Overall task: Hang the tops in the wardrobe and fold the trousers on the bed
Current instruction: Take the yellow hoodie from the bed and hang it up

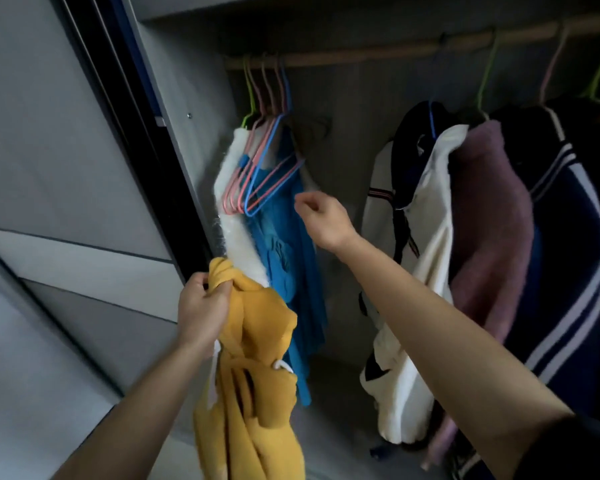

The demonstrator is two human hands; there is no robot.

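The wardrobe (343,116) is seen open, with its sliding door (49,168) pushed to the left and a wooden rail (378,50) running across the top. On the right of the rail, a navy striped garment (568,237), a purple top (489,220) and a white garment (426,237) are already hung close together. The bed and the trousers are not shown.

The yellow top (253,358), the piece now in hand, is held near and low at the left, bunched at its upper end and hanging down in twisted folds. Because it is gathered this way, the neck opening may be hard to find, and the cloth could be threaded crookedly or slip off one shoulder of a hanger.

At the far left of the rail, a blue top (291,254) and a white fluffy top (236,237) are hung behind a tight bunch of empty hangers (257,174). These are nested, so several may be dragged along if only one is pulled, or a hook may be knocked off the rail. The blue top could also be caught and pulled down with them.

The left hand (201,306) is clenched round the bunched end of the yellow top. The right hand (323,216) is raised just beside the tips of the hangers, fingers loosely curled, with nothing grasped. If the wrong wire is pinched one-handed, a tangle is likely.
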